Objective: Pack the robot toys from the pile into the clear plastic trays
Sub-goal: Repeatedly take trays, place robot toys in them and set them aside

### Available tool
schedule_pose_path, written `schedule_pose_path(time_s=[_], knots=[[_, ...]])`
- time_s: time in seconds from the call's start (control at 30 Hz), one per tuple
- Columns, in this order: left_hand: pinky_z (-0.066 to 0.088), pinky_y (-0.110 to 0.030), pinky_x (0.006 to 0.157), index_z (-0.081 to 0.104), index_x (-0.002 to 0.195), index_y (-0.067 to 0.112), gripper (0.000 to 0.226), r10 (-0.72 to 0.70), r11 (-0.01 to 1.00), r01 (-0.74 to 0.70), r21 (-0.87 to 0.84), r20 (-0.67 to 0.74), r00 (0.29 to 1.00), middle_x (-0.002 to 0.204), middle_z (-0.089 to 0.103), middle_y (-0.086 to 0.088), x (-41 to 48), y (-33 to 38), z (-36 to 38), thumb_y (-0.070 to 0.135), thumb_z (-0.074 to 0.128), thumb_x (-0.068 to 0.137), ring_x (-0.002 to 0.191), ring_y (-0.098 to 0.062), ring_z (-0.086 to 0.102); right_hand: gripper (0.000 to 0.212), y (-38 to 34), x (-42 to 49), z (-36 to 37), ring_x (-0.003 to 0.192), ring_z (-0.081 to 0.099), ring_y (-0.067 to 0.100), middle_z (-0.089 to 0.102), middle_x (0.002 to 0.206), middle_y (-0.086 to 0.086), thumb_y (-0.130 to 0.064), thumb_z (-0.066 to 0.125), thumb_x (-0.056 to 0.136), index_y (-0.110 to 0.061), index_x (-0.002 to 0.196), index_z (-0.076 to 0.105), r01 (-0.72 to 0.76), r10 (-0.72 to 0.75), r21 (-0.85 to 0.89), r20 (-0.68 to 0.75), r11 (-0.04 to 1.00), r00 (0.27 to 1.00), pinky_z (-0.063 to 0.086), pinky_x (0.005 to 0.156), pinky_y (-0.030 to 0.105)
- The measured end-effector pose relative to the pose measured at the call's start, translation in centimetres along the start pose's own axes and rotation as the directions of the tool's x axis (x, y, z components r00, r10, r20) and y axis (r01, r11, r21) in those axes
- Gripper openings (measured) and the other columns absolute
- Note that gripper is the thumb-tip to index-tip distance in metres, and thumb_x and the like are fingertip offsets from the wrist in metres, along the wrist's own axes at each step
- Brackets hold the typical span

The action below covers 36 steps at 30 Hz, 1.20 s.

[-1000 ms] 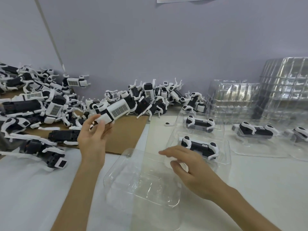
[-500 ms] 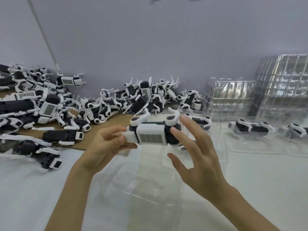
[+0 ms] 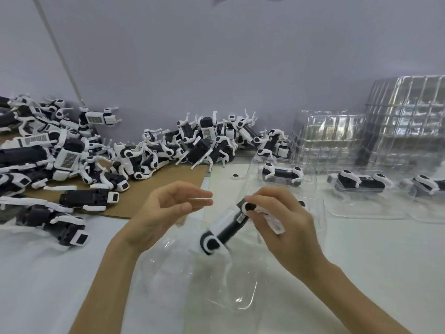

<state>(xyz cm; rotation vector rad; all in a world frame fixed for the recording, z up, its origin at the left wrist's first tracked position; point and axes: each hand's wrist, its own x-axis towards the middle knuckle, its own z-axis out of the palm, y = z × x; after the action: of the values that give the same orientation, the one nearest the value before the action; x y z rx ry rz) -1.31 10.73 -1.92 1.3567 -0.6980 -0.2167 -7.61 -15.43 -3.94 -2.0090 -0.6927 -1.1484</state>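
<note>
1. The black-and-white robot dog toy (image 3: 225, 231) is in the air, pinched at its upper end by the fingers (image 3: 265, 196) of my right hand (image 3: 286, 227). Its long axis slants from those fingers down and to my left.
2. Its free lower end hangs just right of my left hand (image 3: 163, 213), whose fingers are loose and spread. That hand holds nothing and is apart from the toy.
3. Below the toy lies the empty clear plastic tray (image 3: 243, 300) on the white table (image 3: 375, 256). I judge the toy must be levelled to fit the tray's recess.
4. The pile of robot toys (image 3: 168, 150) lies well beyond my left fingers, and the filled trays (image 3: 310, 186) lie beyond my right.
</note>
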Motion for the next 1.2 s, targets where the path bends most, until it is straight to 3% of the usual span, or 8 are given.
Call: schedule_pose_path(time_s=[0.27, 0.4, 0.57, 0.7, 0.8, 0.9, 1.0, 1.2], knots=[[0.054, -0.034, 0.096, 0.07, 0.107, 0.011, 0.028, 0.003, 0.999, 0.003, 0.047, -0.124, 0.992, 0.113, 0.071, -0.021, 0.6, -0.6, 0.5, 0.013, 0.076, 0.079, 0.109, -0.037, 0.067, 0.036, -1.4, -0.5, 0.5, 0.102, 0.051, 0.015, 0.053, 0.132, -0.005, -0.012, 0.054, 0.097, -0.027, 0.127, 0.069, 0.007, -0.022, 0.043, 0.345, 0.999, 0.938, 0.043, 0.09, 0.022], [0.053, -0.024, 0.088, 0.068, 0.11, 0.007, 0.028, -0.038, 0.956, 0.073, 0.284, -0.128, 0.991, 0.112, 0.073, -0.009, 0.6, -1.3, 0.1, 0.008, 0.063, 0.082, 0.109, -0.024, 0.068, 0.05, -1.5, -0.4, -0.1, 0.106, 0.049, 0.011, 0.045, 0.138, -0.013, -0.011, 0.056, 0.086, -0.037, 0.127, 0.065, -0.063, 0.037, 0.046, 0.426, 0.997, 0.904, 0.039, 0.094, 0.015], [0.048, -0.038, 0.1, 0.07, 0.115, 0.014, 0.036, -0.366, 0.851, 0.333, 0.406, 0.003, 0.931, 0.117, 0.072, -0.002, 0.3, -1.8, -0.6, 0.014, 0.059, 0.081, 0.114, -0.019, 0.066, 0.043, -1.0, -0.3, 0.1, 0.088, 0.058, 0.011, 0.054, 0.129, -0.006, -0.001, 0.073, 0.085, -0.025, 0.12, 0.07, -0.046, 0.023, 0.062, 0.335, 0.997, 0.942, 0.044, 0.081, 0.013], [0.048, -0.044, 0.101, 0.073, 0.111, 0.018, 0.033, -0.366, 0.852, 0.35, 0.389, -0.036, 0.93, 0.113, 0.073, -0.003, 0.4, -1.8, -0.7, 0.017, 0.065, 0.079, 0.112, -0.02, 0.067, 0.029, -0.4, 0.2, -0.5, 0.091, 0.064, 0.01, 0.062, 0.123, 0.003, -0.003, 0.074, 0.087, -0.012, 0.114, 0.073, -0.042, 0.039, 0.022, 0.13, 0.999, 0.991, 0.056, 0.081, 0.024], [0.048, -0.045, 0.101, 0.073, 0.112, 0.017, 0.038, -0.355, 0.858, 0.357, 0.369, -0.077, 0.932, 0.11, 0.074, -0.005, 0.6, -2.0, -0.3, 0.014, 0.064, 0.075, 0.107, -0.02, 0.068, 0.027, -0.5, 0.8, -1.2, 0.103, 0.065, 0.005, 0.066, 0.116, 0.005, -0.007, 0.077, 0.085, -0.012, 0.112, 0.073, -0.092, 0.093, 0.032, -0.054, 0.995, 0.994, 0.055, 0.082, 0.018], [0.049, -0.046, 0.102, 0.072, 0.112, 0.014, 0.038, -0.35, 0.851, 0.37, 0.373, -0.123, 0.929, 0.109, 0.075, -0.003, 0.9, -2.0, 0.0, 0.013, 0.061, 0.076, 0.105, -0.019, 0.07, 0.026, -1.1, 1.0, -1.2, 0.091, 0.065, 0.014, 0.067, 0.104, 0.001, -0.016, 0.075, 0.086, -0.017, 0.112, 0.072, -0.22, 0.241, 0.138, -0.161, 0.966, 0.957, 0.052, 0.071, 0.02], [0.05, -0.041, 0.099, 0.073, 0.108, 0.012, 0.036, -0.354, 0.845, 0.378, 0.379, -0.133, 0.926, 0.107, 0.076, -0.002, 1.0, -2.0, 0.3, 0.015, 0.062, 0.073, 0.105, -0.02, 0.07, 0.024, -1.9, 0.9, -0.9, 0.076, 0.058, 0.015, 0.061, 0.092, -0.007, -0.019, 0.075, 0.084, -0.022, 0.108, 0.074, -0.328, 0.361, 0.253, -0.099, 0.91, 0.927, 0.045, 0.066, 0.016], [0.047, -0.026, 0.088, 0.074, 0.106, 0.02, 0.043, -0.415, 0.82, 0.43, 0.378, -0.124, 0.901, 0.109, 0.075, 0.009, 0.7, -1.6, 0.1, 0.017, 0.055, 0.067, 0.108, -0.01, 0.066, 0.016, -3.0, 0.6, 0.0, 0.076, 0.052, 0.016, 0.05, 0.082, -0.006, -0.029, 0.076, 0.073, -0.039, 0.084, 0.078, -0.521, 0.468, 0.257, 0.242, 0.814, 0.85, 0.04, 0.069, 0.014]])
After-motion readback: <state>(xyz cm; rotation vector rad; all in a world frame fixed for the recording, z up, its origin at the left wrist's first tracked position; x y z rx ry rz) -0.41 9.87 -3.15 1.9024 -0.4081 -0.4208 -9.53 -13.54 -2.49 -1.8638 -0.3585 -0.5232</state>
